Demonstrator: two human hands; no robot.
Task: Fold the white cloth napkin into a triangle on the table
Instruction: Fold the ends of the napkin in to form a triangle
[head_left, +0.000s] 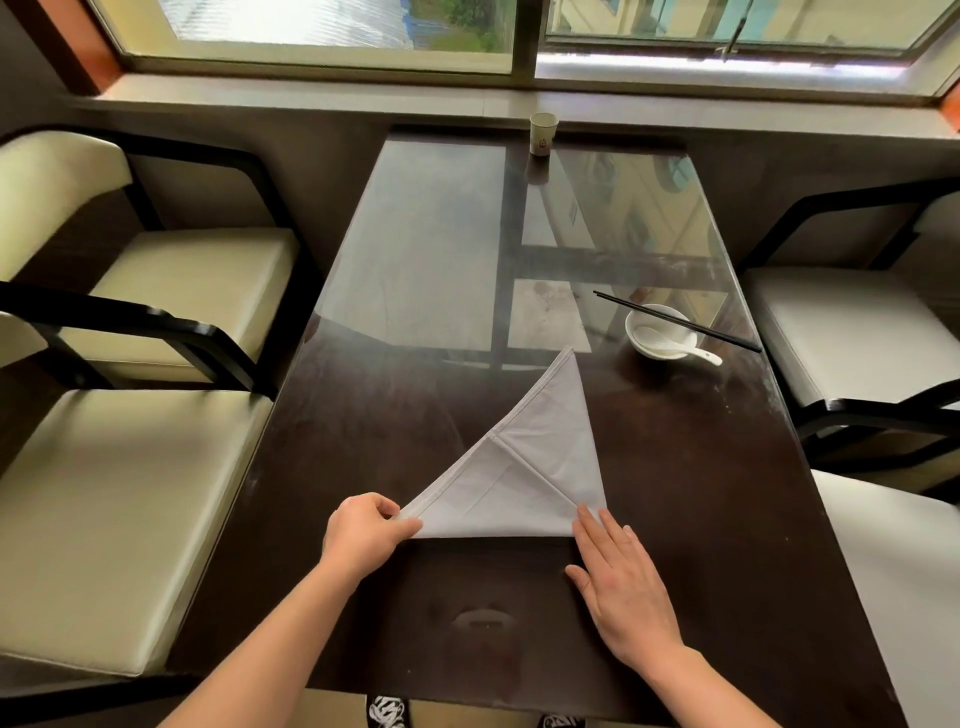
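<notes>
Left hand (366, 532): curled, pinching the napkin's near left corner.
Right hand (621, 584): flat, fingers spread, pressing the near right corner.
Napkin (535, 470): white triangle on the dark table (701, 519), tip pointing far.
Bowl (660, 332): far right, chopsticks (675, 320) across it.

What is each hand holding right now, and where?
The left hand pinches the white cloth napkin at its near-left corner; the right hand lies flat, open, fingertips on its near-right corner.

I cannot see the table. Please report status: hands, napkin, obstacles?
Left hand pinches napkin corner; right hand flat at other corner. Napkin in triangle. Bowl well clear.
</notes>
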